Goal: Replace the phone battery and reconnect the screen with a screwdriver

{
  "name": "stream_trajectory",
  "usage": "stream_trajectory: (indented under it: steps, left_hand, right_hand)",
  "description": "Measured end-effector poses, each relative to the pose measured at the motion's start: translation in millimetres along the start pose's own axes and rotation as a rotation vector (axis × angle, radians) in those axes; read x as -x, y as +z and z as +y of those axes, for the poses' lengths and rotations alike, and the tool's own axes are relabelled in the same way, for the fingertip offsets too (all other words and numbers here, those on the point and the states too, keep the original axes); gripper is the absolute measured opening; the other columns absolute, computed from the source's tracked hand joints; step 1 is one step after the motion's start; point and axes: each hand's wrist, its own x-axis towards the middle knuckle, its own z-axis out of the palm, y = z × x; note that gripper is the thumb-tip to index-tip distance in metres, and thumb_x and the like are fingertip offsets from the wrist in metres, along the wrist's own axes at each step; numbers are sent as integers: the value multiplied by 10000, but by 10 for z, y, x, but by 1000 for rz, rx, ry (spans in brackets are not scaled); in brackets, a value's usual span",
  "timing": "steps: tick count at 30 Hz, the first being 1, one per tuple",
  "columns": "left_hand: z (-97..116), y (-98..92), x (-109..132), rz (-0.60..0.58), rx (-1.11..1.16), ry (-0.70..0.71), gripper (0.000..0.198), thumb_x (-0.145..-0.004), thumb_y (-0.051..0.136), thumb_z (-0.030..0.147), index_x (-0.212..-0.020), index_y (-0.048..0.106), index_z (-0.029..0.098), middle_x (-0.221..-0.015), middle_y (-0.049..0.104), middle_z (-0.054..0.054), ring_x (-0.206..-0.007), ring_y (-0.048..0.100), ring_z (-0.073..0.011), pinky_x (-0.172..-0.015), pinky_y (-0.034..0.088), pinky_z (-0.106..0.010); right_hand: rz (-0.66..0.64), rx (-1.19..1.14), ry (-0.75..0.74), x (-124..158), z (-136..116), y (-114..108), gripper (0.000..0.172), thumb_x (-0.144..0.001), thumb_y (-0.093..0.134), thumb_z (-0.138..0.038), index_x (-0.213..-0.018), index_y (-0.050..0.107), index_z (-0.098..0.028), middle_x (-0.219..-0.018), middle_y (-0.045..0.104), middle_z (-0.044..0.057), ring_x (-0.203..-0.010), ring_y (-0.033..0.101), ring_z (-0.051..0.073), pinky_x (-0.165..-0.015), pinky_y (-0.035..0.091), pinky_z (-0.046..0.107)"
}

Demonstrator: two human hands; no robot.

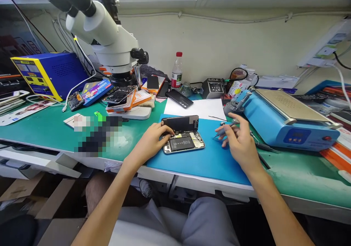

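An opened phone (184, 143) lies on the blue mat, its battery and inner parts bare. Its screen (180, 123) stands tilted up along the far edge. My left hand (153, 140) grips the phone at its left side, with the fingertips bent in near the base of the screen. To the right of the phone, my right hand (240, 142) is raised over the mat, closed around a slim screwdriver (221, 132). The screwdriver's thin tip points left and down, apart from the phone.
A microscope (109, 37) and stacked phones stand behind on the left. Behind the blue mat (208, 154) are white paper, a dark phone (179, 98) and a bottle (177, 72). A blue heating-plate machine (290, 121) sits right, with tweezers (265, 147) near its base.
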Motion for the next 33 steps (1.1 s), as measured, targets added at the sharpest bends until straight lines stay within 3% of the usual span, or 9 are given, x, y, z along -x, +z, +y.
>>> stream_trajectory:
  steps: [3, 8, 12, 16, 20, 26, 33]
  left_hand:
    - [-17, -11, -4, -4, 7, 6, 169, -1060, 560, 241, -1107, 723, 250, -1134, 730, -38, -1112, 618, -252, -992, 494, -394]
    - [-36, -19, -13, -4, 12, 27, 160, -1065, 577, 262, -1088, 735, 246, -1127, 735, -43, -1111, 618, -254, -984, 497, -391]
    - [-34, -26, -12, 1, 10, 47, 199, -1073, 545, 204, -1095, 740, 240, -1144, 745, -41, -1133, 615, -247, -1019, 482, -384]
    - [-26, -29, -16, 7, -4, 52, 186, -1071, 558, 203, -1107, 738, 231, -1136, 743, -46, -1106, 617, -248, -1003, 484, -393]
    - [-38, -16, -26, 10, -17, 50, 179, -1064, 570, 180, -1085, 738, 239, -1115, 742, -39, -1069, 625, -244, -961, 495, -387]
    - [-51, -1, -16, 11, -17, 52, 184, -1071, 579, 205, -1102, 751, 260, -1156, 743, -32, -1123, 617, -254, -993, 494, -390]
    - [-44, -8, -5, 13, -10, 48, 239, -1051, 592, 150, -1116, 785, 274, -1167, 737, -35, -1122, 622, -249, -990, 498, -386]
  right_hand:
    - [54, -86, 40, -27, 24, 16, 663, -991, 609, -577, -1548, 425, -269, -953, 750, 50, -633, 681, 207, -540, 597, 354]
    - [125, -237, 148, -147, -12, -6, 507, -982, 594, -528, -1404, 460, -281, -885, 717, 12, -670, 716, 209, -675, 667, 413]
    - [15, -355, 193, -226, -273, 181, 601, -905, 677, -437, -1418, 403, -282, -965, 737, 13, -777, 757, 210, -728, 677, 399]
    - [-96, -400, 70, -163, -588, 661, 696, -903, 710, -428, -1463, 318, -296, -924, 697, -27, -625, 682, 158, -547, 597, 301]
    - [-147, -363, -100, -70, -628, 1034, 509, -1014, 608, -451, -1430, 354, -305, -888, 637, -41, -540, 620, 126, -469, 524, 279]
    - [-168, -322, -197, -25, -433, 1088, 440, -1061, 568, -363, -1455, 374, -350, -975, 623, -10, -595, 632, 129, -527, 541, 309]
    - [-259, -301, -248, -26, -413, 1115, 469, -1063, 542, -287, -1486, 357, -367, -1013, 593, -3, -612, 621, 117, -566, 554, 309]
